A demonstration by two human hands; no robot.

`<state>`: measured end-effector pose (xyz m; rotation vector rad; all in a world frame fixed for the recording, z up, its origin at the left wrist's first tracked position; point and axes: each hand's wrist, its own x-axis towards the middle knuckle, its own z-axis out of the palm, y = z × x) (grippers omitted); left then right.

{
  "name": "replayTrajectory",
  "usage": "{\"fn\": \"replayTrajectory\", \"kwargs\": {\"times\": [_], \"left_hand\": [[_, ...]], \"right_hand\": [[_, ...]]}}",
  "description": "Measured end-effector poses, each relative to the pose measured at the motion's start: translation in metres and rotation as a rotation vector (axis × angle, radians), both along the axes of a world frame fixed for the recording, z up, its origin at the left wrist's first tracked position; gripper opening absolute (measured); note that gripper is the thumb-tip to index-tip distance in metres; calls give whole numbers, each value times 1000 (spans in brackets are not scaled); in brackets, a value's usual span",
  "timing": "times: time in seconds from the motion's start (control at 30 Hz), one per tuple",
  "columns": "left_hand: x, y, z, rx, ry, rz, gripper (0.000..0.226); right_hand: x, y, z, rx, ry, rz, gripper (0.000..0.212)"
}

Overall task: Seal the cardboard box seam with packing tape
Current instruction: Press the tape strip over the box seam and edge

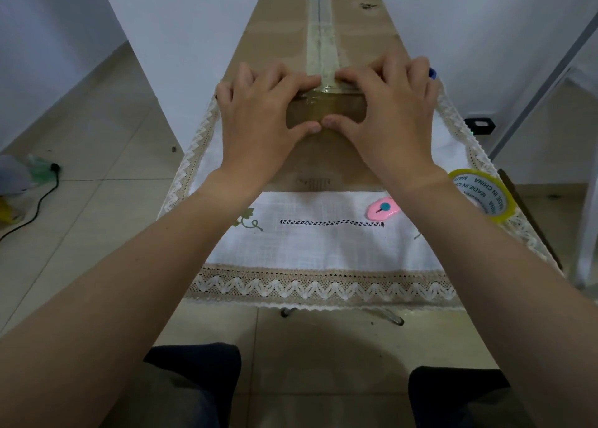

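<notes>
Head view: your left hand (259, 110) and right hand (393, 110) press tape (323, 52) onto the box (275, 36), fingers (299, 80) apart and flat. Your thumbs (305, 127) meet just below your fingers.

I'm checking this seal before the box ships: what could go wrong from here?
1. The tape strip looks creased where the left hand and right hand press it over the cardboard box's near edge; wrinkles may stop it bonding.
2. The tape roll sits at the tablecloth's right edge beside the right forearm and could be knocked off.
3. The pink cutter lies just under that forearm, so it might be brushed.
</notes>
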<state>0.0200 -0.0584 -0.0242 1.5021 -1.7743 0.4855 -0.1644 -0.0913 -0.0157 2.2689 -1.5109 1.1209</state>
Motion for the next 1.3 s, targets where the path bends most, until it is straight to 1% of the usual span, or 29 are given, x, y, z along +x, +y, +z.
{"fn": "replayTrajectory", "kwargs": {"times": [0.17, 0.23, 0.3, 0.37, 0.43, 0.53, 0.63, 0.7, 0.8, 0.9, 1.0, 1.1, 1.17, 1.23, 1.27, 1.3], "left_hand": [[9, -2, -4, -17, -119, -8, 70], [11, -2, -5, -13, -133, -11, 71], [12, -3, -4, -20, -111, -36, 66], [11, -4, -2, -34, -48, -61, 49], [9, -7, 2, -45, 42, -68, 33], [4, -8, 6, -36, 128, -72, 27], [5, -7, 9, -2, 127, -74, 26], [6, -5, 9, 23, 84, -61, 32], [5, -1, 7, 53, -53, -2, 51], [3, 2, 7, 80, -104, 50, 60], [-1, 5, 6, 120, -150, 94, 72], [-6, 9, 8, 134, -128, 97, 80], [-10, 15, 14, 171, -50, 53, 93], [-14, 21, 21, 208, 128, -37, 100], [-16, 25, 21, 196, 193, -80, 97], [-18, 29, 20, 161, 216, -109, 87]], "right_hand": [[-2, 1, -2, 31, 35, -6, 71], [-1, 3, 1, 51, 49, -12, 76], [-2, 4, 3, 66, 65, -7, 78], [-3, 4, 6, 77, 46, 1, 73], [-2, 2, 9, 81, -25, -19, 60], [2, -2, 16, 113, -98, -41, 49], [1, -4, 18, 149, -111, -27, 46], [0, -3, 17, 136, -84, -28, 47], [0, 4, 13, 100, -13, -35, 56], [2, 8, 5, 69, 38, -27, 68], [2, 6, 5, 102, 36, -31, 74], [1, 12, -5, 97, 205, -59, 92], [-8, 19, -9, 58, 256, -19, 95], [-23, 25, -6, 107, 170, 75, 86], [-31, 29, -4, 147, 83, 133, 78], [-41, 34, -2, 168, -14, 178, 67]]}}
